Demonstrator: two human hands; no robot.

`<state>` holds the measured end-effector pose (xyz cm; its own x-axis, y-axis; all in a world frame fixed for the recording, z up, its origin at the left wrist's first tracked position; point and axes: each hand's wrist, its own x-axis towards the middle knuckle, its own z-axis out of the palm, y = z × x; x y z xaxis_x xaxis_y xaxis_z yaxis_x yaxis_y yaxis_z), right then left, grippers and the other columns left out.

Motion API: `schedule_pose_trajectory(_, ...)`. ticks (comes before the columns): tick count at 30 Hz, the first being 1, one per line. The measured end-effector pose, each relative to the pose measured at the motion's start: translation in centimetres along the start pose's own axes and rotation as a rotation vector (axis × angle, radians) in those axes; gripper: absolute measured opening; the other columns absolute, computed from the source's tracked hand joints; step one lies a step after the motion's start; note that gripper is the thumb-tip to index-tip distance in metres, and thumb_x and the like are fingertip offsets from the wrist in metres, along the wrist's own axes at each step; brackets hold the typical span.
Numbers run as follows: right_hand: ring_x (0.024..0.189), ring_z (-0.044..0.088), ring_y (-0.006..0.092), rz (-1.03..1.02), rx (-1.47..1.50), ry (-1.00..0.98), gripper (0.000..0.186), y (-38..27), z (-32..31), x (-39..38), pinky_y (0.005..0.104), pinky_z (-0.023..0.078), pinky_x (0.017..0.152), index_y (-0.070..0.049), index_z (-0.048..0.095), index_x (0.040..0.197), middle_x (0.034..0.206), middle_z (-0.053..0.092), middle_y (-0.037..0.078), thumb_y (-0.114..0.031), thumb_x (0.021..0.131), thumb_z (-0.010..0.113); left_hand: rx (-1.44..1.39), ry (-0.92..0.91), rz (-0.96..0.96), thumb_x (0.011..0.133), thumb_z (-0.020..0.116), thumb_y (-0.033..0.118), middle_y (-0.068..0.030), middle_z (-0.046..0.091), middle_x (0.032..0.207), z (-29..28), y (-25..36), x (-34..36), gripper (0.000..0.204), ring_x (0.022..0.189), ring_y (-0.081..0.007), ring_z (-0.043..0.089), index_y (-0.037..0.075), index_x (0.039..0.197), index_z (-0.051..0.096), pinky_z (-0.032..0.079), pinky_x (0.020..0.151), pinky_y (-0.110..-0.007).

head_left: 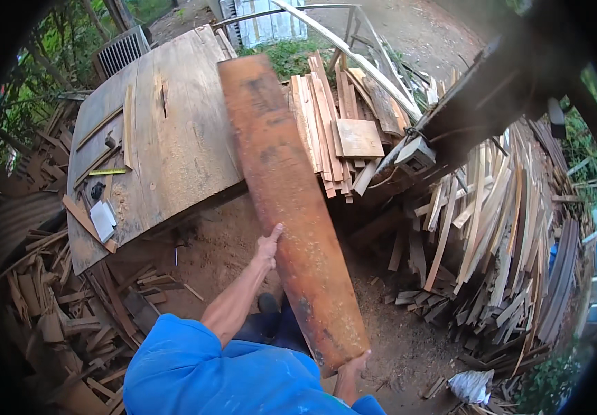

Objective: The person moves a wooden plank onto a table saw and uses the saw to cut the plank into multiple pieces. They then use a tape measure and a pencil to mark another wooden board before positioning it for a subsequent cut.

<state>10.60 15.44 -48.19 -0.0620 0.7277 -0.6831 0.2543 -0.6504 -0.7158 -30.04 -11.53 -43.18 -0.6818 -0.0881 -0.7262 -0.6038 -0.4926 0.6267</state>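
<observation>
A long, wide reddish-brown plank (288, 187) slants across the middle, its near end by my body and its far end beside the right edge of the wooden worktable (181, 131). My left hand (268, 245) grips the plank's left edge about midway, thumb resting on the upper face and fingers hidden beneath. At the near right corner, my right hand (355, 363) is closed round the plank's end, with most of its fingers out of sight. Dark stains and sawdust mark the plank's upper face.
On the worktable lie thin wood strips, a yellow ruler (107, 171) and white paper (103, 218). Sawn boards (322, 124) are stacked beyond the plank. A large heap of offcut strips (492, 221) fills the right, below a dark beam (492, 83). Scrap wood (42, 311) covers the left ground.
</observation>
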Motion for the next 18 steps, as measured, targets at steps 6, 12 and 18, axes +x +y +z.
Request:
schedule_pose_trajectory(6,0.117,0.062,0.0381,0.003,0.064,0.142,0.068,-7.6,0.8,-2.4,0.0529,0.051,0.099,0.005,0.056,0.134,0.133,0.061,0.021,-0.054,0.101,0.048,-0.003,-0.146,-0.033,0.088,0.080,0.038,-0.0144,0.068,0.125,9.2,-0.9,1.1,0.064,0.111,-0.0248,0.065,-0.005,0.131,0.060,0.050,0.099,-0.041)
schedule_pose_trajectory(12,0.117,0.062,0.0395,-0.045,0.122,0.108,0.067,-9.7,4.7,2.0,0.0559,0.052,0.097,0.000,0.056,0.136,0.133,0.062,0.020,-0.054,0.097,0.056,0.011,-0.128,-0.063,0.084,0.082,0.044,-0.0208,0.067,0.123,13.7,-1.6,10.9,0.076,0.113,-0.0312,0.064,-0.007,0.133,0.056,0.049,0.099,-0.046)
schedule_pose_trajectory(18,0.120,0.060,0.0387,0.001,0.034,0.193,0.061,-10.4,10.1,7.2,0.0540,0.047,0.104,0.004,0.055,0.135,0.135,0.060,0.020,-0.047,0.103,0.049,-0.106,-0.119,-0.125,0.087,0.079,0.034,-0.0188,0.070,0.118,16.9,-0.6,15.4,0.058,0.104,-0.0319,0.069,-0.002,0.129,0.061,0.054,0.095,-0.050)
